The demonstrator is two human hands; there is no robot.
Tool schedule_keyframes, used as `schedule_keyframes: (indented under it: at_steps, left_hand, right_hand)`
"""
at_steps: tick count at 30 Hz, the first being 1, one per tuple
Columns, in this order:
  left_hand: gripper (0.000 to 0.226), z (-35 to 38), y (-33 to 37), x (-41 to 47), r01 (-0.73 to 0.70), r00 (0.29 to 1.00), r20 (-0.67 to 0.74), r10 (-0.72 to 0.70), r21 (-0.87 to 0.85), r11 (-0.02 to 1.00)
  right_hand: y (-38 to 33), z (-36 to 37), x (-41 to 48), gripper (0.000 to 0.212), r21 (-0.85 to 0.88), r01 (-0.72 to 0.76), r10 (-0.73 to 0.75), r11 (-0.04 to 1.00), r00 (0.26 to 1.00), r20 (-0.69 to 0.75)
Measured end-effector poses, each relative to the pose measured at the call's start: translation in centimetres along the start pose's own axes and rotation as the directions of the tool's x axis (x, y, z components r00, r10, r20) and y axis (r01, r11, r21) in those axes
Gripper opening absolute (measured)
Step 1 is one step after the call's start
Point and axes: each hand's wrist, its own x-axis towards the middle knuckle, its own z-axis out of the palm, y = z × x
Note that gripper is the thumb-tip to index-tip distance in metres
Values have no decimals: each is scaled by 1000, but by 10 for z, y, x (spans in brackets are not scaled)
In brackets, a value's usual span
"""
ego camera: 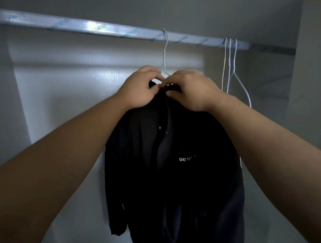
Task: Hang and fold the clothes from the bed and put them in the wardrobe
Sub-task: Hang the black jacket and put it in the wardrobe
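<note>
Both hands pinched the collar of the black shirt (178, 167): left hand (140, 88), right hand (189, 90). It hung on a wire hanger (164, 52) from the wardrobe rail (96, 28), spare hangers (231, 65) nearby.

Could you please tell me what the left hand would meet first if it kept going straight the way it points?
Most likely the right hand: the left hand points rightward at the collar of the black shirt, their fingertips nearly touching below the neck of the wire hanger. Depth is unclear.
</note>
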Motion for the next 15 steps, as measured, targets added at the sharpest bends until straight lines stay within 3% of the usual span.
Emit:
schedule_keyframes:
  at_steps: [4, 10, 15]
  left_hand:
    - [17, -4, -1, 4, -48, 991, 134, 27, 150, 988]
    - [18, -8, -4, 12, 81, 963, 241, -121, 170, 982]
    - [19, -23, 2, 11, 390, 887, 354, -298, -224, 893]
  right_hand:
    - [-4, 4, 4, 21, -31, 16, -16, 999, 1000, -6]
    - [-2, 13, 2, 22, -104, 10, -16, 994, 998, -60]
    - [-2, 20, 2, 23, -131, -19, 3, 991, 992, -128]
